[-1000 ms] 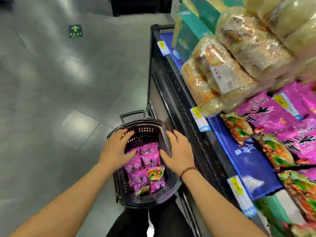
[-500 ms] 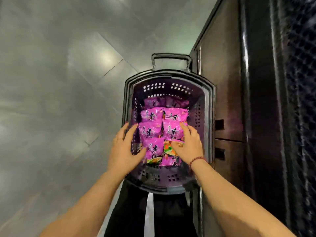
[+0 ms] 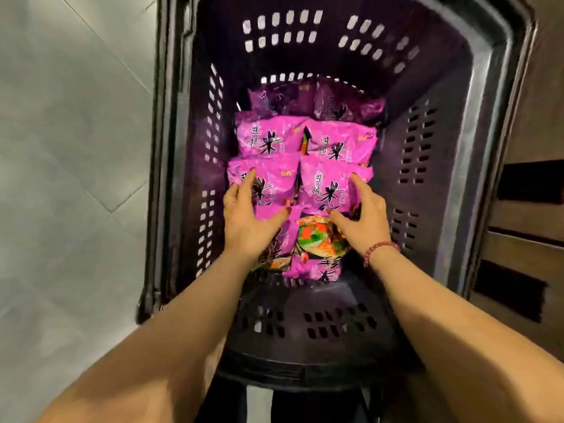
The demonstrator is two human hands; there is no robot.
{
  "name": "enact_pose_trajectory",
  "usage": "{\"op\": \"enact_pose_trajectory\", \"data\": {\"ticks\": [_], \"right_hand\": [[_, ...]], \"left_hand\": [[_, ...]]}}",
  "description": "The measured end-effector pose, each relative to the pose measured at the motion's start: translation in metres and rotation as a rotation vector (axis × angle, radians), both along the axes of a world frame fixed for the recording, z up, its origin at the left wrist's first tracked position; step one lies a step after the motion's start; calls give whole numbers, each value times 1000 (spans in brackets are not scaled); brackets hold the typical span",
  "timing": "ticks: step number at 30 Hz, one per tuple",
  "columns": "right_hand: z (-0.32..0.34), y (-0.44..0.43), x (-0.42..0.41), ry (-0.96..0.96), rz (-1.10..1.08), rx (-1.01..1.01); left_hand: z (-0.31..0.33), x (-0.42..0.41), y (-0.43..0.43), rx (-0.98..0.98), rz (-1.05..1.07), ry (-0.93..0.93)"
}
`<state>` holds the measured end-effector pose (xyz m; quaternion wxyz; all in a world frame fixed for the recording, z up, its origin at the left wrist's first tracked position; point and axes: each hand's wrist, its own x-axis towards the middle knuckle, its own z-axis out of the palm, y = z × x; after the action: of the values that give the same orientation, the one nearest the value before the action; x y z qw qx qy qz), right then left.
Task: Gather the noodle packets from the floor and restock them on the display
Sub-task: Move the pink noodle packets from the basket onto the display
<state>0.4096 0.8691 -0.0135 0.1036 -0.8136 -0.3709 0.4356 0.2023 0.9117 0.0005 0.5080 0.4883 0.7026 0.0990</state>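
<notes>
As my left grip [image 3: 244, 221] and right grip [image 3: 366, 218] dropped from the basket [image 3: 496, 87] rim onto the noodle packets [image 3: 335, 141], both released, scooping could begin.

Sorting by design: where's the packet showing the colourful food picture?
Head view: the picture packet lies at the basket's near end, right of centre, under the right hand, among pink packets.

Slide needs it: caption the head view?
Left hand and right hand rest on pink noodle packets in a black basket.
</notes>
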Motion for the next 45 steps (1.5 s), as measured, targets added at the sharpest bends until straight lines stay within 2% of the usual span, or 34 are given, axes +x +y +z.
{"op": "enact_pose_trajectory", "data": {"ticks": [8, 14, 17, 24, 28, 34, 41, 45], "right_hand": [[-31, 8, -1, 114, -15, -34], [-34, 12, -5, 79, -83, -7], [-30, 13, -9, 92, -89, 34], [7, 9, -21, 40, -187, 168], [59, 9, -19, 103, -325, 272], [175, -4, -21, 236, -407, 356], [335, -16, -55, 360, -440, 487], [415, -31, -65, 344, -463, 584]], "left_hand": [[-42, -1, 9, -48, 35, 54], [-46, 4, 22, -151, 32, 68], [-43, 1, 29, -172, 96, 51], [-9, 2, 27, -48, -41, 17], [35, 2, 38, 13, -24, -138], [149, -18, 42, 0, -59, -380], [295, -50, 56, 167, -209, -387], [380, -57, 57, 163, -326, -406]]}}
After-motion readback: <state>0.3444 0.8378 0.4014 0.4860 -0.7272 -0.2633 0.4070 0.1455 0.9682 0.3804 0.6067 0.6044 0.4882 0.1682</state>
